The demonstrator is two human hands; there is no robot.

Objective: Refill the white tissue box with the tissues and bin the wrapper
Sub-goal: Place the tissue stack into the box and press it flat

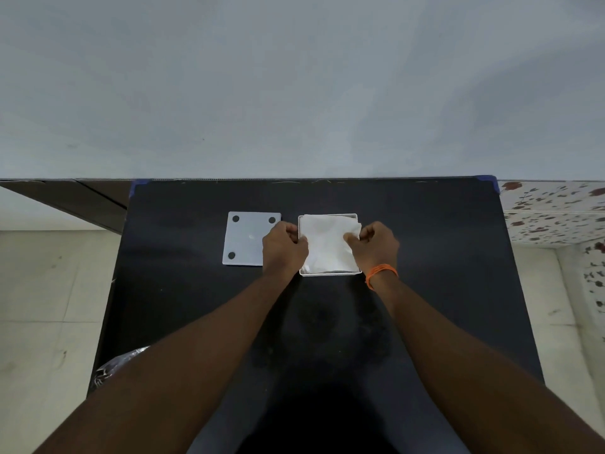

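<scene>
Your left hand (284, 247) and right hand (376, 245) each pinching the tissues (327, 245), stack sitting in the open box (330, 274) (table (425, 257) centre), lid (245, 239) at its 9 o'clock

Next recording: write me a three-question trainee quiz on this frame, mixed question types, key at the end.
1. True or false: the lid lies on the table beside the tissue box, on the side of the left hand.
2. Which wrist wears the orange band? A) left B) right C) neither
3. Fill in: both hands grip the stack of tissues at its ___ edges, with the right hand opposite the left.

Key: 1 true; 2 B; 3 side. The tissues sit in the open box; no wrapper can be identified for certain.
</scene>
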